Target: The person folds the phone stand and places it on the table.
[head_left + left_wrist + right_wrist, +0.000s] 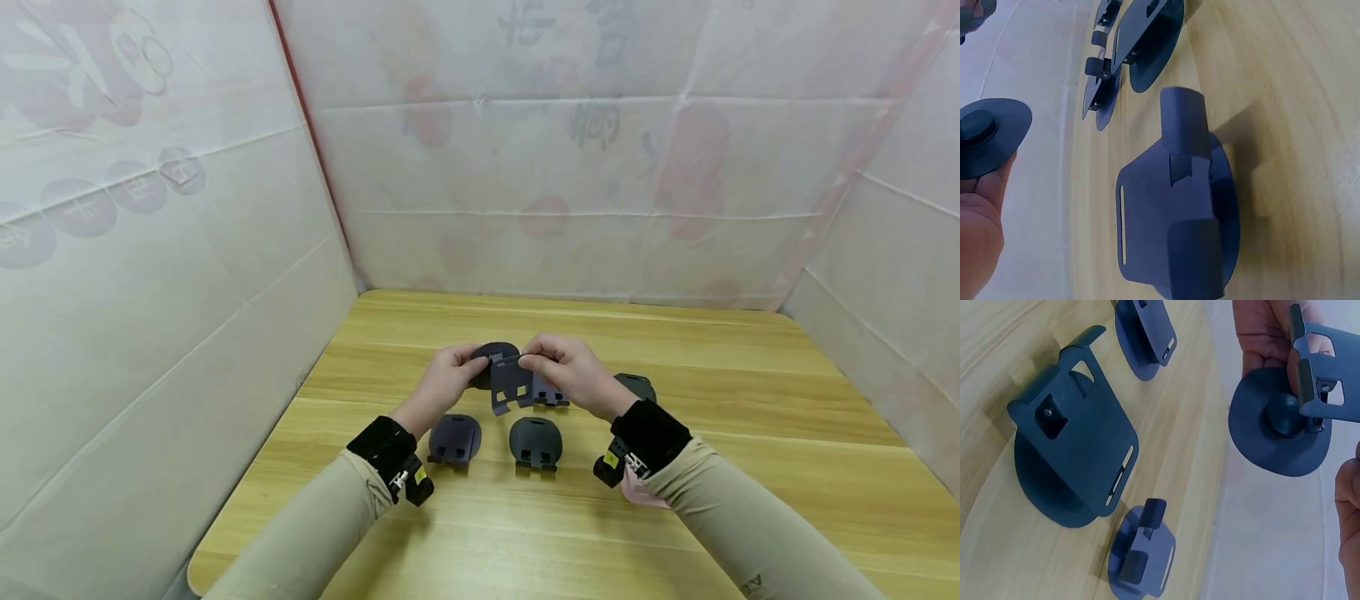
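Note:
Above the table, both hands hold a dark phone stand (512, 382) with a rounded base and a folding plate with cut-outs and lipped hooks. My left hand (448, 373) grips the base at its left edge, thumb on top. My right hand (564, 365) pinches the upper edge of the plate. In the right wrist view, the base (1260, 440) stands at an angle to the plate, joined by a hinge. Beneath the hands rest a purple phone stand (452, 437), a dark green phone stand (536, 440) and another purple phone stand (552, 393) partly behind the held one.
Another dark green stand (637, 385) sits beyond the right wrist. A pink object (637, 492) is mostly hidden under the right forearm. The wooden table (750, 400) is bordered by hanging white printed sheets (585, 167) at the back and sides.

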`<state>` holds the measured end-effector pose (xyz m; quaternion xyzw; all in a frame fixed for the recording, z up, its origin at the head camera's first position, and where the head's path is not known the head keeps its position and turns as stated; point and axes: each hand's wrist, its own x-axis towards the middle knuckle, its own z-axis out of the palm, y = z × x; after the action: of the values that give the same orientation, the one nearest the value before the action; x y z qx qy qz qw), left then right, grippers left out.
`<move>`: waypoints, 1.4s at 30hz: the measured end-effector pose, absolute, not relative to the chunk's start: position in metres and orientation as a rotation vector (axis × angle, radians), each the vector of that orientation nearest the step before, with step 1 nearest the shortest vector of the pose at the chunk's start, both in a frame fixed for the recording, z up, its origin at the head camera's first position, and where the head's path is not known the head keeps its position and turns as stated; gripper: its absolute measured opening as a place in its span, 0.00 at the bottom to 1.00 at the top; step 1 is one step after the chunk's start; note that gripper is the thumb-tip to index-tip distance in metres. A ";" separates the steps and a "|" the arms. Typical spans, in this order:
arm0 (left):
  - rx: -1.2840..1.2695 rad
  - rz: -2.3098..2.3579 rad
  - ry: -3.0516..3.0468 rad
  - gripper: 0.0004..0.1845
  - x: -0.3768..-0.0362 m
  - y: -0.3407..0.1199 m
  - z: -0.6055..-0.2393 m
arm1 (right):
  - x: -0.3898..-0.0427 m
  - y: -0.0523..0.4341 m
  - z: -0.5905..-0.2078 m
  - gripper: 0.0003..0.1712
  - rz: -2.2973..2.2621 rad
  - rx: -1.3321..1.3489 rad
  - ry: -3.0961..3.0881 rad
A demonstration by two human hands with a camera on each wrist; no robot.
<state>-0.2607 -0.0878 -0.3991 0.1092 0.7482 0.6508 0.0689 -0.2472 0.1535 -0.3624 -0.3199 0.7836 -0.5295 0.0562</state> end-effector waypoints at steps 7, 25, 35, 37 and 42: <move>0.270 2.091 2.312 0.12 -0.257 -0.089 -0.400 | -0.245 0.149 -0.359 0.12 -1.589 -0.983 2.352; 0.425 2.120 2.476 0.11 -0.252 -0.082 -0.399 | -0.246 0.150 -0.363 0.17 -1.672 -0.880 2.251; 0.461 2.102 2.522 0.12 -0.246 -0.080 -0.394 | -0.251 0.148 -0.368 0.19 -1.726 -0.808 2.197; 0.464 2.091 2.535 0.12 -0.245 -0.079 -0.394 | -0.252 0.147 -0.368 0.20 -1.733 -0.797 2.188; 0.505 2.032 2.609 0.12 -0.244 -0.079 -0.393 | -0.252 0.145 -0.367 0.22 -1.772 -0.764 2.147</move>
<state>-0.2435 -0.0788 -0.3932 0.1502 0.7759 0.6042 -0.1017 -0.2524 0.1446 -0.3671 -0.2626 0.7377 -0.6089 0.1268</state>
